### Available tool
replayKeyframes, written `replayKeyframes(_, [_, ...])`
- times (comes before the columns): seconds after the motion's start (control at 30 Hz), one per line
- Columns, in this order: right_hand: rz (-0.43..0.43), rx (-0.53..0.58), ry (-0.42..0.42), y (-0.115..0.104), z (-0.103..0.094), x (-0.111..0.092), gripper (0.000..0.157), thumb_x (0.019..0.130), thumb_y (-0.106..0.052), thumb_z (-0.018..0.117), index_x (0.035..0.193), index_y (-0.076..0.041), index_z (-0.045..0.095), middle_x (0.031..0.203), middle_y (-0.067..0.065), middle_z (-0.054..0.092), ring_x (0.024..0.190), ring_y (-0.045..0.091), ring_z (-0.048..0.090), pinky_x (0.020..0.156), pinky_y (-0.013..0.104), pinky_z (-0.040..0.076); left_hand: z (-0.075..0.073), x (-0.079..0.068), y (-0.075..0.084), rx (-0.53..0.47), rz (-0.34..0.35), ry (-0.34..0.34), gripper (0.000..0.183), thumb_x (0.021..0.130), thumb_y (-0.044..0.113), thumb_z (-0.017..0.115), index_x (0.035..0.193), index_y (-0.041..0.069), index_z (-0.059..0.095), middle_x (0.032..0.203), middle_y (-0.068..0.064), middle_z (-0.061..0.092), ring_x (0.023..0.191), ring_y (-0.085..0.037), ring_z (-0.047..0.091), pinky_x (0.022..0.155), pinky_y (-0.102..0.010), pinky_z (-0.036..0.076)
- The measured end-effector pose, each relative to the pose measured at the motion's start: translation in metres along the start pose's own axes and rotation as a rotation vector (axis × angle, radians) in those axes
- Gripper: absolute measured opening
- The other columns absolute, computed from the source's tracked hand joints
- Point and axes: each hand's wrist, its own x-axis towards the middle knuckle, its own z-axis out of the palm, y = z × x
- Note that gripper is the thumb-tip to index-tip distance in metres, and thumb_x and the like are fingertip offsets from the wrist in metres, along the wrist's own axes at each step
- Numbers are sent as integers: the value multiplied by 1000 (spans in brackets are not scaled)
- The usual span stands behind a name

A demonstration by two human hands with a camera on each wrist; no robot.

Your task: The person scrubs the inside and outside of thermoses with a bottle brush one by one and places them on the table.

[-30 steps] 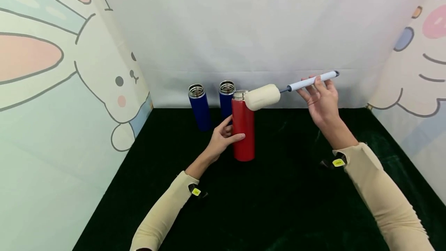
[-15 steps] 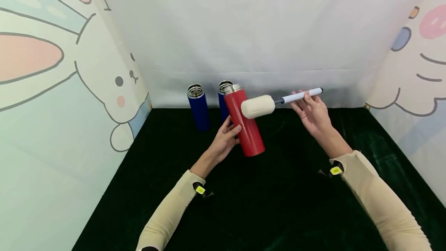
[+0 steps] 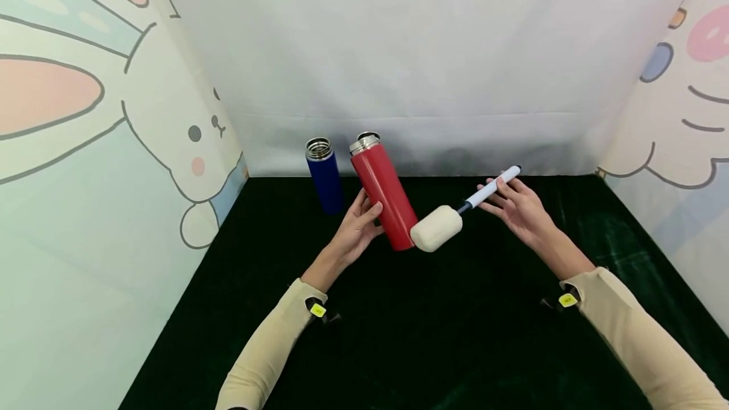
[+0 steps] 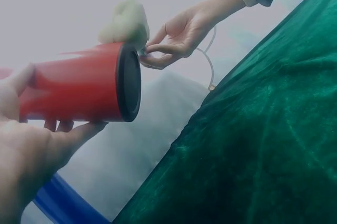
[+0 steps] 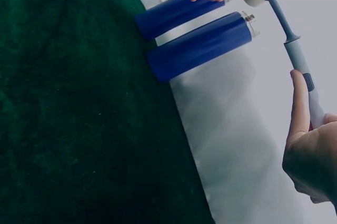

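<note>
My left hand (image 3: 353, 229) grips a red thermos bottle (image 3: 384, 198) around its middle. The bottle leans, its metal neck up and to the left, its lower end to the right. Its black base (image 4: 130, 82) shows in the left wrist view, held off the cloth. My right hand (image 3: 521, 214) pinches the pale blue handle of a bottle brush (image 3: 484, 193) between thumb and fingers. The brush's cream sponge head (image 3: 438, 228) points down and left, overlapping the red bottle's lower end in the head view.
A blue thermos bottle (image 3: 326, 183) with an uncapped metal mouth stands upright at the back left. Another blue bottle (image 5: 202, 45) is mostly hidden behind the red one in the head view. Dark green cloth (image 3: 433, 334) covers the table; a white sheet (image 3: 455, 49) hangs behind.
The red bottle has gone from upright to tilted, lifted and shifted slightly left. The brush has swung down from the bottle's mouth to beside its base, with my right hand lowering.
</note>
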Motion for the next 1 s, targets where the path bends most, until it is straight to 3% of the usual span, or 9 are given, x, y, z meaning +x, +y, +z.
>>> replayKeyframes(0.13, [8, -9, 4, 1, -6, -5, 13, 107, -8, 46, 120, -10, 48, 122, 5, 60, 114, 20, 71, 90, 40, 61, -1, -1, 0, 38, -12, -8, 65, 105, 18, 57, 161, 31, 27, 150, 1, 45, 137, -22, 48, 111, -58, 42])
replayKeyframes(0.27, [12, -11, -1, 1, -8, -6, 13, 107, -7, 45, 120, -9, 50, 119, 5, 64, 113, 20, 71, 89, 41, 61, -1, -2, -1, 106, -20, -11, 63, 107, 17, 53, 161, 31, 25, 153, -1, 43, 139, -23, 47, 112, -62, 40])
replayKeyframes(0.67, [14, 85, -13, 2, 14, 13, 13, 106, -8, 47, 119, -7, 50, 124, 7, 56, 116, 21, 70, 94, 39, 59, 2, -4, -4, 225, -51, -83, 68, 106, 24, 57, 163, 32, 20, 160, -8, 36, 134, -18, 49, 103, -43, 50])
replayKeyframes(0.87, [20, 230, 46, -4, 30, 27, 21, 103, -8, 53, 123, -9, 45, 123, 8, 54, 117, 24, 69, 95, 39, 59, 3, -4, -4, 247, -82, -126, 64, 109, 18, 47, 163, 32, 17, 162, -10, 33, 138, -23, 47, 106, -47, 49])
replayKeyframes(1.0, [20, 300, 77, -8, 39, 34, 19, 102, -9, 56, 120, -8, 50, 119, 10, 61, 120, 24, 67, 96, 39, 59, 4, -5, -4, 234, -95, -147, 63, 110, 18, 43, 164, 30, 14, 163, -11, 29, 141, -29, 44, 99, -45, 53])
